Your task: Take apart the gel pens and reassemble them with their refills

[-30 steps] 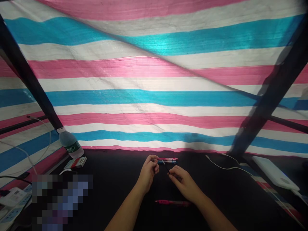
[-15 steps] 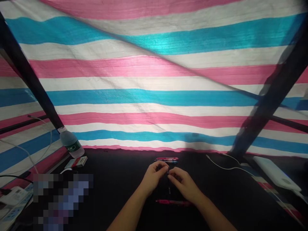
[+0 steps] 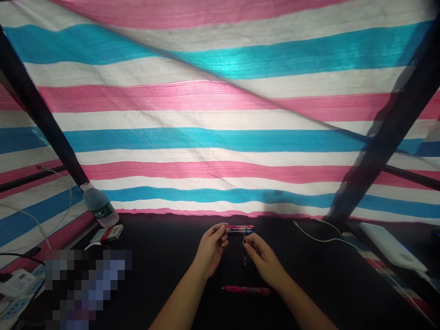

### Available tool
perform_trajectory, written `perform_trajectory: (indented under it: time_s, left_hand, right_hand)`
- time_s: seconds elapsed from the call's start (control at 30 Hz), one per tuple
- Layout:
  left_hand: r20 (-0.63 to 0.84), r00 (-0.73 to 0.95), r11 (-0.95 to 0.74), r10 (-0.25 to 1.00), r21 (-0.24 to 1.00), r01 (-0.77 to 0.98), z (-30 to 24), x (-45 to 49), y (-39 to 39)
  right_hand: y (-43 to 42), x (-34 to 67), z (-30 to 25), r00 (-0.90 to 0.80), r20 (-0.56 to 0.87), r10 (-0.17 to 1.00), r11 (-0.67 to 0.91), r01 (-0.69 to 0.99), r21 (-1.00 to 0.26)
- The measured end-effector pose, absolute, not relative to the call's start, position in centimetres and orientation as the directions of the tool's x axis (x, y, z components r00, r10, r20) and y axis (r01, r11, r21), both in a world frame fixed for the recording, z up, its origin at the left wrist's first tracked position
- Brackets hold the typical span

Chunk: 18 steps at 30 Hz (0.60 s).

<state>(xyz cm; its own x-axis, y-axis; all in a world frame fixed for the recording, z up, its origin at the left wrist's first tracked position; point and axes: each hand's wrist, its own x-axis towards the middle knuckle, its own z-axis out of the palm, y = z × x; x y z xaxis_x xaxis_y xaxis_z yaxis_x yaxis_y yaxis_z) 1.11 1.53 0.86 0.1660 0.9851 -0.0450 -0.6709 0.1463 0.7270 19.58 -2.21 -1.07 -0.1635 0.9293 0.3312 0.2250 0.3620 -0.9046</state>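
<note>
Over a black table top (image 3: 165, 256), my left hand (image 3: 212, 247) is curled in a pinch, and what its fingertips hold is too small to make out. My right hand (image 3: 263, 259) pinches the top of a thin dark pen part (image 3: 244, 254) that hangs nearly upright between the two hands. Just beyond the fingertips lie two pens (image 3: 240, 229) side by side, one pink and one blue. A pink pen (image 3: 245, 289) lies crosswise on the table below my wrists.
A striped pink, blue and white tarp (image 3: 220, 114) hangs behind the table. At the left stand a water bottle (image 3: 98, 205), a small box (image 3: 107, 233) and a power strip (image 3: 15, 286). A white cable (image 3: 319, 236) and a white power bank (image 3: 392, 250) lie at the right.
My hands came together, then drew slightly apart. The thin dark piece has turned from slanted to nearly upright in my right hand.
</note>
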Motion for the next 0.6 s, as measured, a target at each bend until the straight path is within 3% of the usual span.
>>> perform_trajectory:
  time_s: [0.3,0.6]
  left_hand:
    - [-0.105,0.187,0.208,0.977,0.679,-0.704,0.8,0.99,1.68]
    - [0.007,0.207,0.111,0.978,0.824,-0.555,0.73,1.38,1.15]
  right_hand:
    - [-2.12,19.75,-1.47,-0.145,0.264,0.953,0.289,0.186,-0.939]
    - [-2.54,19.39,-1.22,-0.16,0.258,0.953,0.291,0.246,-0.925]
